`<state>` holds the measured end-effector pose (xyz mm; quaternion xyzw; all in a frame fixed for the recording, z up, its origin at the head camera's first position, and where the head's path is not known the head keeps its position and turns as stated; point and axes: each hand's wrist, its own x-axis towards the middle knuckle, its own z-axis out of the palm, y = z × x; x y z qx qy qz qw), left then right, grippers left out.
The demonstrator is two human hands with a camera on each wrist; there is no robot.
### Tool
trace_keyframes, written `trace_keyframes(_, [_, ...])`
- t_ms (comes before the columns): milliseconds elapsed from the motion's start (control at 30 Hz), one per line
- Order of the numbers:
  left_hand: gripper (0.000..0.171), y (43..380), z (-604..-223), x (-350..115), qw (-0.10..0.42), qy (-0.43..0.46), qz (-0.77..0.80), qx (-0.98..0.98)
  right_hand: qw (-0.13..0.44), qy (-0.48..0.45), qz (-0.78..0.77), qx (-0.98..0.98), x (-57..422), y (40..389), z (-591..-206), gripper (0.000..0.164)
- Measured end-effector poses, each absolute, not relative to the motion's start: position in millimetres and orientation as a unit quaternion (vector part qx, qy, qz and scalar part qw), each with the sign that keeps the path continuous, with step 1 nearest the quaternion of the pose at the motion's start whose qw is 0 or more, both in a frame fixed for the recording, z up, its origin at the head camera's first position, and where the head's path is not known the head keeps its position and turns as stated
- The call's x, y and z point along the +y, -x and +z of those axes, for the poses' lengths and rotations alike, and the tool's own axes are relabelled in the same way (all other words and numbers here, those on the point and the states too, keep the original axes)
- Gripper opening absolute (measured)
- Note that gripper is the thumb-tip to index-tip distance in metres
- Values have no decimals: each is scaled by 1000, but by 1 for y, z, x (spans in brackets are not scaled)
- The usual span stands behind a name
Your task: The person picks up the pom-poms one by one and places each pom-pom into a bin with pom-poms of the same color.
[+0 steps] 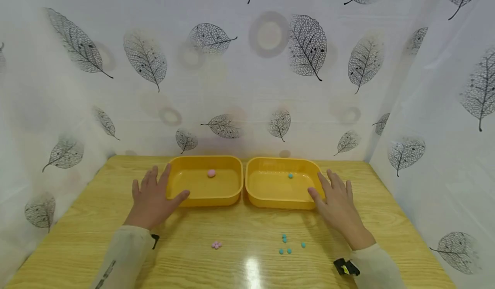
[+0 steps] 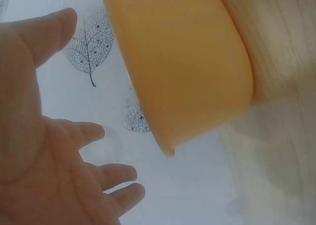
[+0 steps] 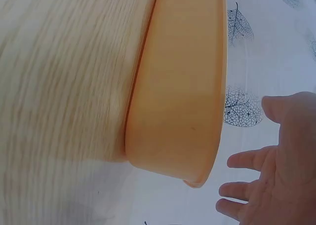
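Observation:
Two yellow plastic trays stand side by side at the back of the table. My left hand is spread at the outer side of the left tray, its thumb over the near corner. In the left wrist view the fingers are straight and hold nothing. At the outer side of the right tray is my right hand, likewise spread and holding nothing. One pink lump lies in the left tray, one small teal bead in the right. Whether either hand touches a rim, I cannot tell.
On the wooden table, a tight cluster of pink beads lies in front of the left tray. Several loose teal beads are scattered before the right one. A leaf-printed white curtain encloses the back and sides.

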<state>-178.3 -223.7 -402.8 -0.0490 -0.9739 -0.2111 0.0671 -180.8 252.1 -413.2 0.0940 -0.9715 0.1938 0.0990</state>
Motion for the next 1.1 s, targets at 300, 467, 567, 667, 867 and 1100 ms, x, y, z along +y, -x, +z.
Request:
trace_keyframes(300, [108, 180, -399, -234, 50, 10, -238, -970, 90, -102, 204, -969, 251, 184, -418, 71])
trace_keyframes(467, [117, 184, -401, -238, -4, -32, -309, -951, 104, -105, 206, -967, 251, 184, -418, 66])
trace_keyframes(567, [120, 186, -406, -240, -33, -39, -327, -944, 105, -106, 204, -968, 251, 184, -418, 66])
trace_keyframes(667, [123, 186, -410, -243, -51, -38, -325, -943, 99, -108, 205, -968, 251, 184, -419, 69])
trace_keyframes(867, [124, 187, -410, -244, -87, -29, -314, -945, 94, -106, 203, -969, 250, 182, -417, 71])
trace_keyframes(1100, [126, 187, -407, -239, -106, -29, -296, -949, 92, -108, 198, -970, 251, 182, -418, 71])
